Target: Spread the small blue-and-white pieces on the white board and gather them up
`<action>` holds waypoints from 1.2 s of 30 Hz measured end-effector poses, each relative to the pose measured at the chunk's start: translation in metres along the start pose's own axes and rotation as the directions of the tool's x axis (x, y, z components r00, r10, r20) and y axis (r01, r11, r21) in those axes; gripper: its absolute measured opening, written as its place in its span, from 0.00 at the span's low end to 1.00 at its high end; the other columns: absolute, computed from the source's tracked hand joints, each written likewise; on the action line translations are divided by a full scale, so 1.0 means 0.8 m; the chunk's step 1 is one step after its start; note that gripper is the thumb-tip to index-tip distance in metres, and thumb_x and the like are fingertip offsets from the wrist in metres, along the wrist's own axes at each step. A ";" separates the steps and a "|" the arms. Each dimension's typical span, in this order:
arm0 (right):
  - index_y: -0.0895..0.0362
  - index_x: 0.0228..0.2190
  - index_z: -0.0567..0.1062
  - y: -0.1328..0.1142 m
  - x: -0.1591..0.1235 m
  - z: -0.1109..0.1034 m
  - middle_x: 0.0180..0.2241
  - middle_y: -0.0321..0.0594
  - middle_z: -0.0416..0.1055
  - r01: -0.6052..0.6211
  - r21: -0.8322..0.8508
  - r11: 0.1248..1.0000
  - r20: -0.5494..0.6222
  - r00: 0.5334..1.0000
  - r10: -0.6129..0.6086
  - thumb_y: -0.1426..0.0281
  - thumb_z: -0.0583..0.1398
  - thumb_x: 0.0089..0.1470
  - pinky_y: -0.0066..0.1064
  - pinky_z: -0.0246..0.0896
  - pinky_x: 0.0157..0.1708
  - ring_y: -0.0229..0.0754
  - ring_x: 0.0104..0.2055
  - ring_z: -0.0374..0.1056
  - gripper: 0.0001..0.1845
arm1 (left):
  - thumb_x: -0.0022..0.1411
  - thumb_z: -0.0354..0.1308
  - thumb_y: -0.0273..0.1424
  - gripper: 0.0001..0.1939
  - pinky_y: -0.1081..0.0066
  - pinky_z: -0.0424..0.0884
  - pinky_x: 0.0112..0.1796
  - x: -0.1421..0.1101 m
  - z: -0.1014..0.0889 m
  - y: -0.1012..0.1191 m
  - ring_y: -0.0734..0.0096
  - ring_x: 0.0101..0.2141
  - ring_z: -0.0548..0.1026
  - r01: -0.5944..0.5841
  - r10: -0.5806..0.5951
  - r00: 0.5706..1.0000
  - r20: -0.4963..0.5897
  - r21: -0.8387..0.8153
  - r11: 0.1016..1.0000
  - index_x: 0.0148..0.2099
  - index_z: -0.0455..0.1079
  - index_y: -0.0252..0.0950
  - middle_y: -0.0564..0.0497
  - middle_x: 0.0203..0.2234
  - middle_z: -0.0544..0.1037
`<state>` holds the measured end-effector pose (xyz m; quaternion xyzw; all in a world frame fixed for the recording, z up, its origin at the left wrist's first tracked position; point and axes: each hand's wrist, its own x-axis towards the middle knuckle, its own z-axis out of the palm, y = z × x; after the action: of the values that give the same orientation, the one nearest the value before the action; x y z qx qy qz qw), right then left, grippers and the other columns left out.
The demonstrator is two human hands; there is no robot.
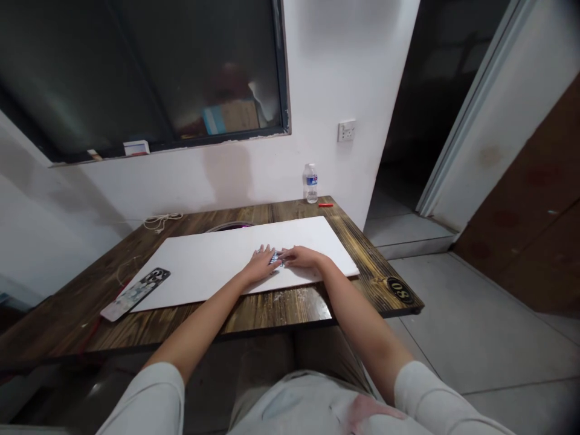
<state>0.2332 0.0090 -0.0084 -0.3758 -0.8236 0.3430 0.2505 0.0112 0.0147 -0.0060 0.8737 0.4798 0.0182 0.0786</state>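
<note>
The fingers of my left hand [260,265] are slightly spread, those of my right hand [299,257] bent inward; a small blue-and-white thing [273,257] is between them, at the fingertips, and I can't tell whether either pinches it. Beneath them lies a white board [203,260] on the wooden table [370,267]. Well left of them is a phone [135,295]; beyond them, rightward, a bottle [311,188] stands.

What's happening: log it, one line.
left hand: touching small blue-white item; right hand: touching same item; surface: white rectangular board; left edge: pale patterned phone
</note>
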 end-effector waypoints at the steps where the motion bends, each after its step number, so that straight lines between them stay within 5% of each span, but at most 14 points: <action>1: 0.51 0.45 0.81 0.001 0.000 -0.001 0.49 0.39 0.77 -0.024 -0.009 1.000 -0.062 0.998 0.023 0.70 0.62 0.54 0.39 0.61 0.55 0.49 0.52 0.72 0.16 | 0.67 0.43 0.52 0.39 0.46 0.44 0.63 0.007 -0.002 0.008 0.45 0.68 0.40 -0.027 0.027 0.999 0.023 -0.002 1.000 0.71 0.48 0.35 0.36 0.69 0.45; 5: 0.55 0.39 0.83 0.006 0.001 -0.009 0.42 0.43 0.80 -0.132 -0.068 0.989 -0.353 0.930 0.100 0.73 0.59 0.57 0.39 0.65 0.51 0.50 0.46 0.75 0.13 | 0.67 0.47 0.47 0.36 0.45 0.41 0.63 0.014 -0.008 0.036 0.48 0.69 0.38 -0.114 0.113 0.992 0.056 0.018 0.993 0.72 0.46 0.37 0.39 0.70 0.43; 8: 0.55 0.40 0.83 0.012 0.000 -0.013 0.43 0.44 0.79 -0.166 -0.066 0.984 -0.421 0.899 0.124 0.75 0.59 0.56 0.39 0.64 0.53 0.50 0.48 0.74 0.14 | 0.69 0.45 0.44 0.31 0.45 0.41 0.63 -0.007 -0.011 0.046 0.50 0.69 0.40 -0.189 0.191 0.981 -0.034 0.066 0.980 0.70 0.52 0.40 0.44 0.70 0.47; 13: 0.51 0.39 0.83 0.023 -0.006 -0.015 0.49 0.41 0.77 -0.076 -0.142 0.987 -0.177 0.983 0.050 0.72 0.62 0.53 0.42 0.58 0.58 0.54 0.62 0.63 0.12 | 0.71 0.41 0.46 0.28 0.50 0.50 0.63 -0.063 -0.010 0.031 0.56 0.67 0.53 -0.304 0.306 0.952 0.004 0.123 0.945 0.68 0.57 0.46 0.48 0.67 0.58; 18: 0.49 0.37 0.84 0.025 -0.009 -0.016 0.51 0.39 0.76 -0.050 -0.230 0.972 -0.098 0.995 0.028 0.70 0.66 0.47 0.41 0.56 0.59 0.57 0.61 0.63 0.12 | 0.68 0.39 0.53 0.34 0.47 0.52 0.61 -0.088 -0.010 -0.002 0.53 0.68 0.48 -0.111 0.105 0.993 0.047 0.152 0.982 0.71 0.48 0.47 0.48 0.70 0.48; 23: 0.52 0.40 0.83 0.021 -0.007 -0.012 0.50 0.44 0.76 0.048 -0.071 0.996 -0.008 0.999 -0.049 0.64 0.66 0.49 0.41 0.56 0.59 0.54 0.63 0.60 0.14 | 0.67 0.35 0.55 0.38 0.44 0.49 0.61 -0.058 -0.016 -0.016 0.51 0.69 0.45 0.117 -0.122 0.992 0.031 0.129 0.985 0.72 0.47 0.40 0.42 0.70 0.44; 28: 0.54 0.40 0.83 0.013 -0.006 -0.006 0.51 0.47 0.75 0.065 0.087 0.994 0.025 0.997 -0.067 0.55 0.63 0.53 0.42 0.54 0.61 0.53 0.67 0.53 0.19 | 0.69 0.32 0.53 0.36 0.41 0.44 0.62 -0.003 -0.015 -0.010 0.49 0.69 0.42 0.172 -0.172 0.985 0.008 -0.015 0.985 0.71 0.49 0.38 0.40 0.70 0.45; 32: 0.55 0.40 0.82 0.011 -0.002 -0.009 0.47 0.47 0.78 0.017 0.069 0.997 -0.201 0.980 -0.002 0.61 0.62 0.57 0.39 0.61 0.56 0.51 0.61 0.64 0.14 | 0.72 0.32 0.49 0.34 0.39 0.43 0.61 0.030 -0.014 0.004 0.45 0.68 0.44 0.183 -0.194 0.978 -0.071 -0.133 0.974 0.71 0.48 0.34 0.37 0.69 0.46; 36: 0.52 0.40 0.82 0.010 0.000 -0.018 0.45 0.41 0.79 -0.111 -0.002 0.994 -0.488 0.867 0.096 0.68 0.58 0.61 0.38 0.63 0.53 0.46 0.50 0.73 0.11 | 0.72 0.38 0.46 0.31 0.43 0.46 0.63 0.023 -0.019 0.025 0.49 0.68 0.48 0.017 -0.040 0.982 -0.183 -0.127 0.992 0.69 0.54 0.34 0.41 0.68 0.52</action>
<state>0.2463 0.0185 -0.0052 -0.4973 -0.7178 0.2378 0.4254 0.0361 0.0218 0.0112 0.8545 0.4955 0.1283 0.0882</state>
